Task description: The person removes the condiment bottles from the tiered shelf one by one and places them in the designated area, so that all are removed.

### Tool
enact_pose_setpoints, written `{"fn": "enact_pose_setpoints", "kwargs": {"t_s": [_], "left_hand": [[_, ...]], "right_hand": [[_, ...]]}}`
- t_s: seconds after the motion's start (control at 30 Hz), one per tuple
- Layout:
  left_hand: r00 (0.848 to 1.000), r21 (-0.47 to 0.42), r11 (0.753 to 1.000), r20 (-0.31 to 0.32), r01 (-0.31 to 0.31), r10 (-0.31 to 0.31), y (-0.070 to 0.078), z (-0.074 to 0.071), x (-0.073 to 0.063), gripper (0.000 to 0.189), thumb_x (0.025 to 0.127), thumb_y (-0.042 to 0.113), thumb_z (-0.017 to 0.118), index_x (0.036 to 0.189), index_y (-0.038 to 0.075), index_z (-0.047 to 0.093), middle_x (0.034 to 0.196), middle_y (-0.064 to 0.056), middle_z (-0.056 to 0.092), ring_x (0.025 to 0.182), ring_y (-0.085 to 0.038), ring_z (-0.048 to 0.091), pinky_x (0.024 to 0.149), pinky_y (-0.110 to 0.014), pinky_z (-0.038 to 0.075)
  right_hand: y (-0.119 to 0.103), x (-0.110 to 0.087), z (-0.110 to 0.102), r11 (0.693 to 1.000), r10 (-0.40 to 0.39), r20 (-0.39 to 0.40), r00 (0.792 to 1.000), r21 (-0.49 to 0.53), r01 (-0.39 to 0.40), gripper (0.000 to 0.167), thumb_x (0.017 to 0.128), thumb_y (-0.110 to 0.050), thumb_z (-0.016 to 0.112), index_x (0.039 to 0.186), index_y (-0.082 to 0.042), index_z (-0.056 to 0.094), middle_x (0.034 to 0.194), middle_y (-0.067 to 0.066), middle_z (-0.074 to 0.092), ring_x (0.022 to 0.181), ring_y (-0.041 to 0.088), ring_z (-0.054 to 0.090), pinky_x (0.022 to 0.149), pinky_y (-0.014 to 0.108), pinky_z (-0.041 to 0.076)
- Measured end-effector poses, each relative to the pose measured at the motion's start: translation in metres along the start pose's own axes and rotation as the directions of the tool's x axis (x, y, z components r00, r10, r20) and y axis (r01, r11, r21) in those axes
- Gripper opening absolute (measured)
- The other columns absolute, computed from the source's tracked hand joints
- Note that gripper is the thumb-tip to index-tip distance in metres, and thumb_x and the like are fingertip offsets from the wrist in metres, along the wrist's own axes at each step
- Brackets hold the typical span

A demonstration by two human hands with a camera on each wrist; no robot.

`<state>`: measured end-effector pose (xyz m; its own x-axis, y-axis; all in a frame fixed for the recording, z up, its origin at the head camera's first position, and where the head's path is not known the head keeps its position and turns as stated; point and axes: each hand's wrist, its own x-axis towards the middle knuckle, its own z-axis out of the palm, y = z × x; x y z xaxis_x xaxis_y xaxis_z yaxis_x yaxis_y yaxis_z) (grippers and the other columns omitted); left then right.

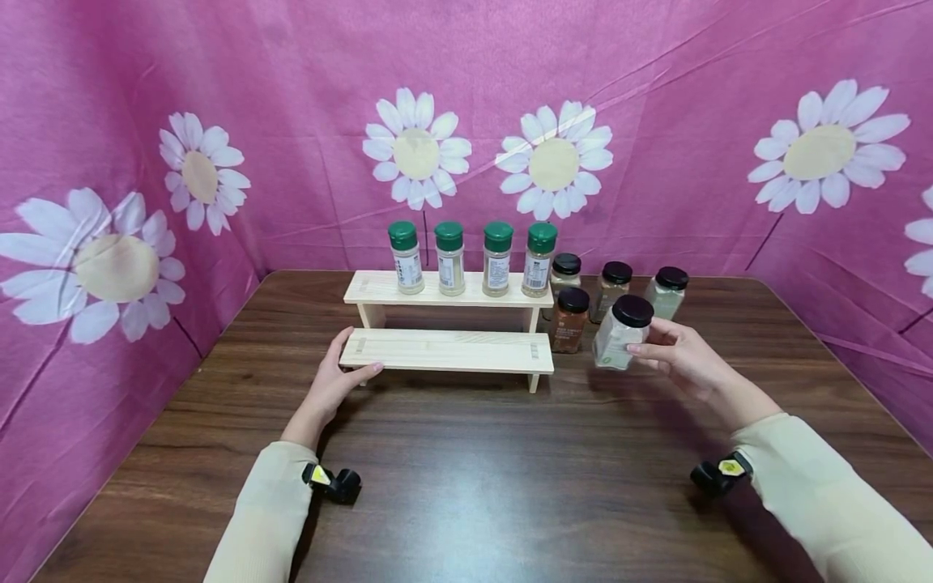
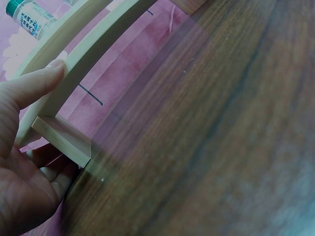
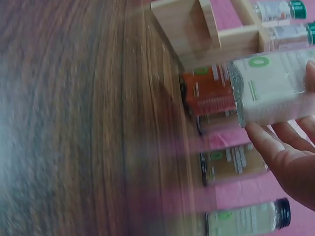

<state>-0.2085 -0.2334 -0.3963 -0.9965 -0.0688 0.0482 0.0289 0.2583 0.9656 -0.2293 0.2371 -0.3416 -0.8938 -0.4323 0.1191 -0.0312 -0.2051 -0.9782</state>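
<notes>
My left hand (image 1: 338, 383) grips the left end of a two-tier wooden spice rack (image 1: 445, 350), its thumb at the lower shelf's front edge. In the left wrist view the other fingers curl by the side support. A square glass spice jar (image 1: 615, 344) with a black lid and white contents is in my right hand (image 1: 681, 356), pinched between thumb and fingers. It tilts slightly in front of the other jars, and the right wrist view shows its base (image 3: 238, 93). Right beside the rack stands a jar of reddish-brown spice (image 1: 568, 328), also black-lidded.
Several green-capped shaker bottles (image 1: 451, 271) line the upper shelf. Behind the held jar stand more black-lidded jars: one brownish (image 1: 611, 287), one pale green (image 1: 666, 295), and one (image 1: 565, 271) partly hidden by the rack. A pink flowered cloth (image 1: 481, 65) hangs behind the wooden table (image 1: 466, 486).
</notes>
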Motion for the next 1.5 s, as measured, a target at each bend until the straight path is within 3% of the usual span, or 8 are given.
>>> {"fn": "enact_pose_setpoints", "kwargs": {"t_s": [0.2, 0.47, 0.63, 1.13, 1.5], "left_hand": [[1.000, 0.003, 1.000, 0.002, 0.000, 0.000, -0.001, 0.000, 0.001, 0.083, 0.073, 0.013, 0.069, 0.137, 0.009, 0.016, 0.135, -0.015, 0.022, 0.120, -0.024, 0.019, 0.097, -0.040, 0.011], [1.000, 0.000, 1.000, 0.004, 0.003, -0.003, -0.002, 0.000, 0.001, 0.084, 0.073, 0.014, 0.069, 0.137, 0.010, 0.015, 0.136, -0.014, 0.021, 0.120, -0.024, 0.018, 0.097, -0.040, 0.011], [1.000, 0.006, 1.000, 0.002, 0.007, -0.007, -0.001, 0.000, 0.002, 0.084, 0.073, 0.015, 0.069, 0.137, 0.010, 0.015, 0.136, -0.014, 0.020, 0.121, -0.024, 0.017, 0.097, -0.040, 0.011], [1.000, -0.007, 1.000, -0.009, 0.008, -0.008, -0.003, 0.000, 0.004, 0.083, 0.072, 0.013, 0.069, 0.136, 0.009, 0.017, 0.135, -0.014, 0.022, 0.119, -0.024, 0.020, 0.097, -0.038, 0.012], [1.000, -0.009, 1.000, -0.011, 0.003, -0.003, -0.004, 0.000, 0.003, 0.083, 0.072, 0.012, 0.069, 0.136, 0.008, 0.017, 0.134, -0.015, 0.024, 0.119, -0.024, 0.021, 0.097, -0.039, 0.013]], "right_hand": [[0.003, 0.003, -0.015, 1.000, 0.011, -0.018, 1.000, 0.018, -0.011, 0.036, 0.080, 0.013, 0.050, 0.100, -0.014, 0.062, 0.090, 0.003, 0.061, 0.082, 0.012, 0.057, 0.073, 0.026, 0.045], [0.013, 0.012, -0.037, 0.994, 0.021, 0.036, 0.999, 0.102, -0.025, 0.038, 0.081, 0.015, 0.046, 0.104, -0.012, 0.060, 0.095, 0.005, 0.060, 0.085, 0.014, 0.057, 0.074, 0.027, 0.045], [0.020, 0.020, -0.046, 0.990, 0.037, 0.030, 0.999, 0.139, -0.041, 0.037, 0.081, 0.015, 0.045, 0.103, -0.012, 0.060, 0.095, 0.005, 0.059, 0.085, 0.014, 0.056, 0.074, 0.025, 0.044], [0.034, 0.035, -0.054, 0.983, 0.095, -0.024, 0.995, 0.159, -0.090, 0.037, 0.078, 0.015, 0.051, 0.099, -0.015, 0.061, 0.095, 0.005, 0.059, 0.087, 0.013, 0.055, 0.078, 0.026, 0.043], [0.041, 0.040, -0.057, 0.987, 0.083, 0.006, 0.997, 0.137, -0.083, 0.038, 0.079, 0.014, 0.049, 0.101, -0.015, 0.061, 0.095, 0.004, 0.060, 0.086, 0.013, 0.055, 0.076, 0.026, 0.044]]}}
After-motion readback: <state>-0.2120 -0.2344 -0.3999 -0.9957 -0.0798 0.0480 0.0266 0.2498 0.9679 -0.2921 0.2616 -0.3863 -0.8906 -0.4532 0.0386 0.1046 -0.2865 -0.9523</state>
